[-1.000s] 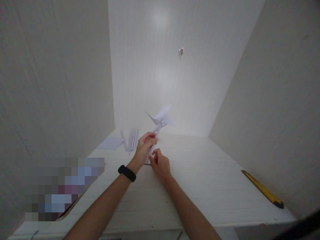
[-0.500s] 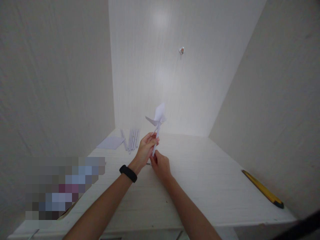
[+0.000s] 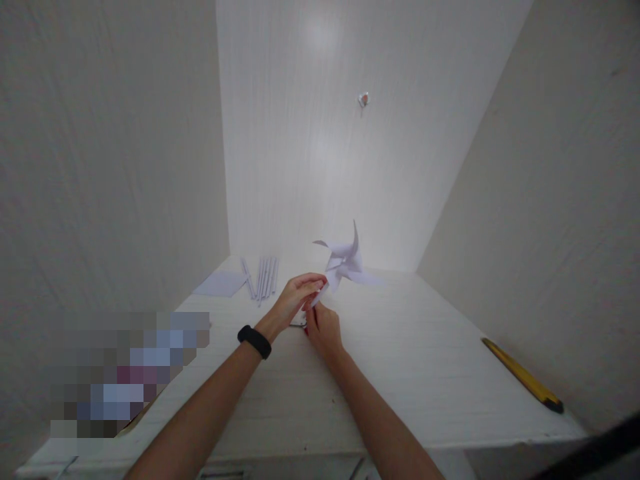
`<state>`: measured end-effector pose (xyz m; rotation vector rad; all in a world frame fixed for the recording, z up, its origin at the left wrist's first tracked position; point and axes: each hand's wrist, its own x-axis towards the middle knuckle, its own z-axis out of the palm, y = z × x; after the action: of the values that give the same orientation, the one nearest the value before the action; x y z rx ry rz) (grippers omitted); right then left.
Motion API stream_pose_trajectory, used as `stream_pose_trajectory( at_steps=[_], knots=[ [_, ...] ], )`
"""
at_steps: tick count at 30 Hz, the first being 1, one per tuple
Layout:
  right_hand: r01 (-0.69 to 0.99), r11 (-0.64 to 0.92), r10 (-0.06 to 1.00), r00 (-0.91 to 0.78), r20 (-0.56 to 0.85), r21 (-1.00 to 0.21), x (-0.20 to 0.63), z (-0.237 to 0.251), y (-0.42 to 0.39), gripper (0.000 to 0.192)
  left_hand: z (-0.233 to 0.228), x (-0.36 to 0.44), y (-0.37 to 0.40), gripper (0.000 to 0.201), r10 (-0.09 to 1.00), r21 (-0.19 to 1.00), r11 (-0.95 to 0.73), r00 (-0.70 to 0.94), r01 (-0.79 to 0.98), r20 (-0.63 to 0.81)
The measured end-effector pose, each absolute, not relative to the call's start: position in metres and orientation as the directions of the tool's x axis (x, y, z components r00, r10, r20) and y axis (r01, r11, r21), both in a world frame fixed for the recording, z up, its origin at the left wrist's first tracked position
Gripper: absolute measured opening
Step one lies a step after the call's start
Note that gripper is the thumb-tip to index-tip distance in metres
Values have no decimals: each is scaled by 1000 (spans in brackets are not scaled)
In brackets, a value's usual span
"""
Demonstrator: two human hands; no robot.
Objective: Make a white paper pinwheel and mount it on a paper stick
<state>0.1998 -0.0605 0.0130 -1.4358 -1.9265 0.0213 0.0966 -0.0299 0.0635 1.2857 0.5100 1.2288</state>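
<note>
A white paper pinwheel on a thin rolled paper stick is held above the white desk top. My left hand, with a black band on the wrist, pinches the stick near its upper part. My right hand grips the stick's lower end just below. The stick leans to the right, so the pinwheel's blades sit up and right of both hands.
Several rolled paper sticks and a flat sheet of paper lie at the back left of the desk. A yellow utility knife rests along the right wall. A pixelated patch covers the left front area.
The pinwheel has tilted from upright to the right and lower, and its blades have turned. Both hands stayed on the stick, shifting slightly.
</note>
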Motion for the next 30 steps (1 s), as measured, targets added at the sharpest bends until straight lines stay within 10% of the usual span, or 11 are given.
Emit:
stream_pose_trajectory(
  at_steps=[30],
  knots=[
    [788, 354, 806, 17, 592, -504, 203, 10, -55, 18, 69, 90, -24, 22, 946, 847, -305, -36, -436, 322]
  ],
)
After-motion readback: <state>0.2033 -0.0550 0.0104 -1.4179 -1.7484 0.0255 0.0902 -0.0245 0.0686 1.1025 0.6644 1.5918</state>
